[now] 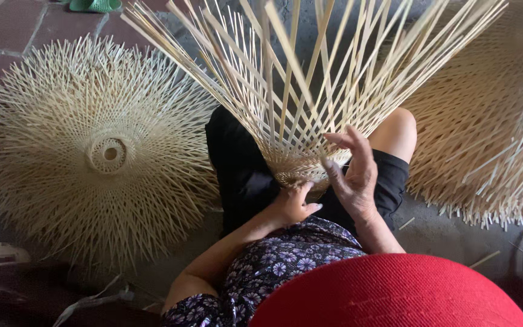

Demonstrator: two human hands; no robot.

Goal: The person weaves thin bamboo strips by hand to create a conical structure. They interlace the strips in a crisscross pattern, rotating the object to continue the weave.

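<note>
The weaving is mid-way — a half-woven bamboo basket [298,154] sits on the person's lap, loose strips fanning far upward. The left hand [292,206] cups its woven base; the right hand [353,172], fingers spread, presses the strips. Next, I judge, a strip must be threaded across. A finished bamboo shade [101,151] lies left.

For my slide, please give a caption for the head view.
Two hands, left and right, weave bamboo strips into a basket on the lap.

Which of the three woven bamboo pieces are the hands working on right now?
The middle piece on the lap, strips fanning upward, held by both hands; the flat pieces left and right lie untouched.
</note>
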